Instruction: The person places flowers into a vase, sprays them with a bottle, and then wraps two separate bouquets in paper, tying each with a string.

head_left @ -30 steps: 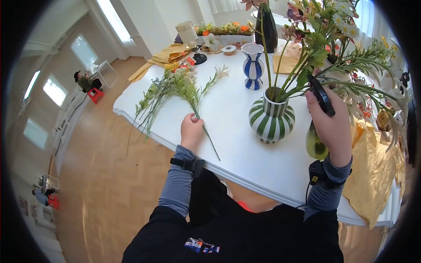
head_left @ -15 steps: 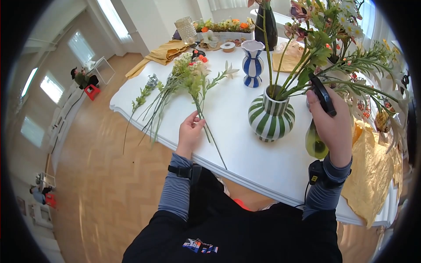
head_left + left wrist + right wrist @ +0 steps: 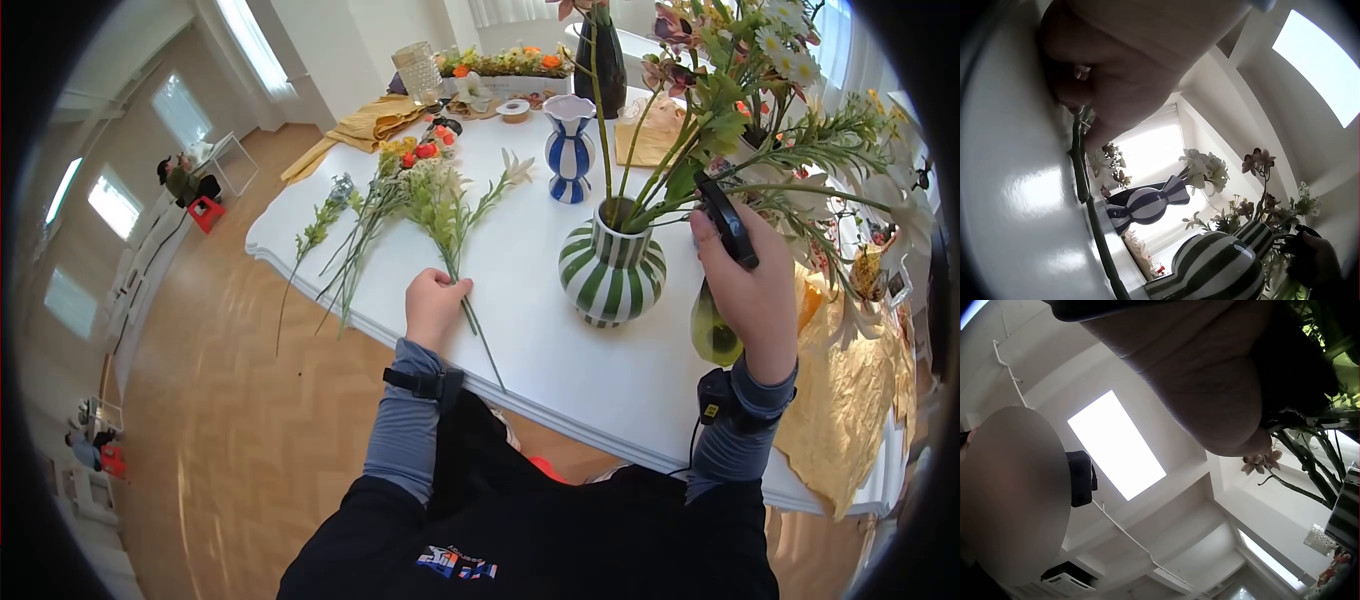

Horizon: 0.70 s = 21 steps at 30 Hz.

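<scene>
Near the table's front edge, my left hand (image 3: 436, 308) pinches the green stems (image 3: 480, 340) of a leafy spray with white flowers (image 3: 515, 170); the stems run past the fingers over the table. My right hand (image 3: 750, 290) grips a black-handled tool (image 3: 728, 222) beside the stems that rise from the green-and-white striped vase (image 3: 612, 270). The tool's working end is hidden by leaves. In the left wrist view the thick stem (image 3: 1102, 250) lies close to the table below my left hand (image 3: 1116, 69). The right wrist view shows my right palm (image 3: 1210, 381) near the stems (image 3: 1310, 462).
A blue-and-white vase (image 3: 570, 155) and a dark bottle (image 3: 600, 70) stand behind. Loose flowers (image 3: 365, 230) lie on the left, beside gold cloth (image 3: 372, 125). A yellow-green vase (image 3: 714, 330) and gold wrapping (image 3: 850, 400) are on the right. Two seated people are far left.
The spray in my left hand has shifted apart from some loose stems, which now lie separately to its left. My left fingers have changed their hold slightly. The right hand stays beside the striped vase's stems.
</scene>
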Tool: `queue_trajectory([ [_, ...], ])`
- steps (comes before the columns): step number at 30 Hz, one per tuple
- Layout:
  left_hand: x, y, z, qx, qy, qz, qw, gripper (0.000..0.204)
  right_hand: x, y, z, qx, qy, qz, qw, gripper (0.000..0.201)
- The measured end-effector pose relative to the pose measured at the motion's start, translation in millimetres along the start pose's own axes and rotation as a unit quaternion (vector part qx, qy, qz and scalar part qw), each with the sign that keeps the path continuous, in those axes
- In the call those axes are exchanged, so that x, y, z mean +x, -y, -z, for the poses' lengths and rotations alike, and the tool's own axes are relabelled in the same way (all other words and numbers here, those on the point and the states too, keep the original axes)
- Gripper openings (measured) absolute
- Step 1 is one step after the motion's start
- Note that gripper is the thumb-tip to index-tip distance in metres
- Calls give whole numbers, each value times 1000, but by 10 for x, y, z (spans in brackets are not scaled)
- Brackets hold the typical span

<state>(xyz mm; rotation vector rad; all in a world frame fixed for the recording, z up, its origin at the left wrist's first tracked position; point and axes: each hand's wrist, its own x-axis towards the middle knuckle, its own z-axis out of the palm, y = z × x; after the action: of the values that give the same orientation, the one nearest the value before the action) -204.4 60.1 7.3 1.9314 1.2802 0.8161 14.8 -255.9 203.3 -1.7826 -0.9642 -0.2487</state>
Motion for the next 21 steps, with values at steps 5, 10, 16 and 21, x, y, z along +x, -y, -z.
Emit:
queue_trajectory([
  [5,90,117,-34,28,6,-42,999,34,-11,17,13,-16,-1,-12,1000,31],
  [10,-31,14,93,-140,60,59,987,27,-9,20,-3,-11,-7,-11,1000,32],
  [16,39,181,6,-222,57,10,973,33,-26,65,-2,-17,-21,6,1000,32],
  [21,-27,106,52,-263,91,8,961,38,-30,73,-4,-17,-15,-9,1000,31],
])
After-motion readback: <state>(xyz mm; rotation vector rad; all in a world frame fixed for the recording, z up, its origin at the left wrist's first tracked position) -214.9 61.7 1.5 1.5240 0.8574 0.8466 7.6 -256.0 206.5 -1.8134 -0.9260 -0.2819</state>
